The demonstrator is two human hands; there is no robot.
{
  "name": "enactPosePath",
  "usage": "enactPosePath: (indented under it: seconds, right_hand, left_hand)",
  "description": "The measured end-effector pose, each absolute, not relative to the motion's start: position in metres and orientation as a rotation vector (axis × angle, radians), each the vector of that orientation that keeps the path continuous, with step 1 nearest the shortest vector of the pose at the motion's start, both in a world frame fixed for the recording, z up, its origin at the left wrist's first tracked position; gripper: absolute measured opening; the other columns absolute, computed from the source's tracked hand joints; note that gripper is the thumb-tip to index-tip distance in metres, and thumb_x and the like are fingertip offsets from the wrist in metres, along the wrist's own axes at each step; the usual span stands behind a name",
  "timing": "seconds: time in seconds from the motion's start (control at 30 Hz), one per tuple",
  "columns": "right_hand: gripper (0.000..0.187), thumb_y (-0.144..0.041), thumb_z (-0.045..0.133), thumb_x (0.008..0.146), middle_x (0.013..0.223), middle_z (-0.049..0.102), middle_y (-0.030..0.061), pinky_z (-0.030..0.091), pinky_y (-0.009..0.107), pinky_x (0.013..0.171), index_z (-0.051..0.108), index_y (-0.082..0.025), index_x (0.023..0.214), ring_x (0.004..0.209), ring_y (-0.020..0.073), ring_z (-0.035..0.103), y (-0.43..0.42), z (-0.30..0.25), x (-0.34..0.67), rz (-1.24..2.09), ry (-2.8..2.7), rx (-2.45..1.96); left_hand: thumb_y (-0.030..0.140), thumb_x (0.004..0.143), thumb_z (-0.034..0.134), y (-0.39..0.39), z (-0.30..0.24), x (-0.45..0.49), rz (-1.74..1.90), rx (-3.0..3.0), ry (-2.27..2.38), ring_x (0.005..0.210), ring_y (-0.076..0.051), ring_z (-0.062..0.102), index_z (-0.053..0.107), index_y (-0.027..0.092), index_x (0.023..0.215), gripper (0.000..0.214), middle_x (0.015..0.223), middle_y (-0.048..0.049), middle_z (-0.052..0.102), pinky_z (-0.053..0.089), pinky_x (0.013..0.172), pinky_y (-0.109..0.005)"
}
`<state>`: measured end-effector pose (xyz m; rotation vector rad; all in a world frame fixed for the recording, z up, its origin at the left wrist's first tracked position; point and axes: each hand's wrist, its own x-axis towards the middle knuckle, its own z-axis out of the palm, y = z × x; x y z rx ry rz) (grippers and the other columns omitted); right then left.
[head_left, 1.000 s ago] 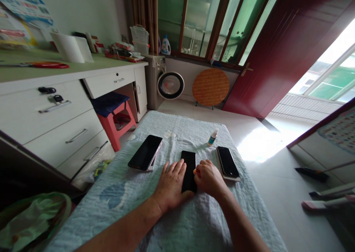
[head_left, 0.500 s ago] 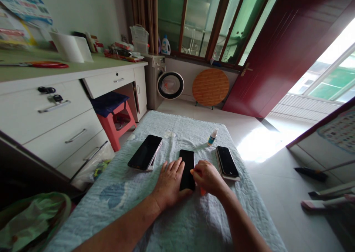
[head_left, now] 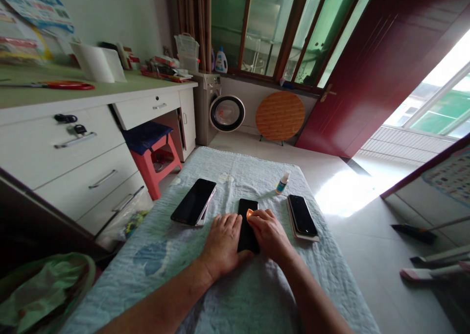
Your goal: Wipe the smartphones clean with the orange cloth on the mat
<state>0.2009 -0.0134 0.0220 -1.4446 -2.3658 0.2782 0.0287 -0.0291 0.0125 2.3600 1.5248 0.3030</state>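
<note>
A black phone [head_left: 247, 218] lies face up in the middle of a pale blue quilted cloth [head_left: 235, 295]. My left hand [head_left: 222, 243] rests flat along the phone's left edge, fingers stretched out and pressing on it. My right hand [head_left: 269, 233] is on the phone's right side, fingers pinched round a small orange piece [head_left: 249, 213] held against the screen near its far end.
A second phone [head_left: 193, 208] lies to the left and a third phone [head_left: 302, 216] to the right on the cloth. A small spray bottle [head_left: 282, 182] stands behind them. White drawers [head_left: 73, 162], a red stool [head_left: 154, 157] and a green bag [head_left: 40, 295] are at left.
My right hand has slid the orange piece from the phone's near right edge up to its far end. The left hand has stayed on the phone.
</note>
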Motion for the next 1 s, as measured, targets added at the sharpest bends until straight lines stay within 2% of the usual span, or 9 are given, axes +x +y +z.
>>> enactPosePath:
  seconds: [0.1, 0.27, 0.47, 0.73, 1.0]
  right_hand:
    - [0.023, -0.020, 0.043, 0.099, 0.095, 0.065, 0.0028, 0.042, 0.026, 0.082, 0.065, -0.024, 0.100, 0.088, 0.0173, 0.052, -0.011, 0.018, 0.201, 0.261, -2.347, -1.431]
    - [0.018, -0.015, 0.047, 0.095, 0.087, 0.062, 0.0023, 0.040, 0.027, 0.080, 0.062, -0.022, 0.087, 0.083, 0.0179, 0.050, 0.001, 0.007, 0.204, 0.193, -2.257, -1.509]
    - [0.022, -0.012, 0.046, 0.094, 0.087, 0.063, 0.0033, 0.040, 0.028, 0.078, 0.064, -0.022, 0.085, 0.083, 0.0190, 0.050, 0.010, 0.003, 0.204, 0.148, -2.111, -1.620]
    - [0.029, -0.018, 0.043, 0.097, 0.108, 0.069, 0.0016, 0.040, 0.030, 0.089, 0.070, -0.025, 0.101, 0.094, 0.0183, 0.053, -0.004, 0.009, 0.189, 0.269, -2.343, -1.339]
    - [0.034, -0.024, 0.039, 0.098, 0.132, 0.061, -0.0023, 0.036, 0.036, 0.092, 0.064, -0.030, 0.121, 0.113, 0.0234, 0.048, 0.001, 0.009, 0.197, 0.175, -2.306, -1.633]
  left_hand:
    - [0.059, 0.072, 0.068, -0.030, 0.014, 0.029, 0.323, 2.367, 1.532, 0.132, -0.037, 0.041, 0.045, 0.011, 0.139, 0.085, 0.141, -0.0184, 0.049, 0.023, 0.116, -0.053]
    - [0.059, 0.073, 0.068, -0.030, 0.013, 0.029, 0.335, 2.382, 1.531, 0.132, -0.036, 0.041, 0.047, 0.009, 0.138, 0.085, 0.140, -0.0191, 0.050, 0.023, 0.116, -0.052]
    - [0.058, 0.072, 0.069, -0.029, 0.008, 0.030, 0.352, 2.381, 1.522, 0.134, -0.036, 0.040, 0.045, 0.009, 0.139, 0.087, 0.142, -0.0194, 0.049, 0.023, 0.116, -0.052]
    - [0.049, 0.070, 0.074, -0.030, 0.013, 0.028, 0.398, 2.372, 1.499, 0.130, -0.034, 0.044, 0.048, 0.015, 0.134, 0.077, 0.138, -0.0159, 0.053, 0.024, 0.115, -0.051]
    - [0.053, 0.072, 0.072, -0.030, 0.011, 0.029, 0.385, 2.387, 1.498, 0.132, -0.036, 0.043, 0.048, 0.012, 0.136, 0.080, 0.141, -0.0185, 0.051, 0.023, 0.115, -0.053]
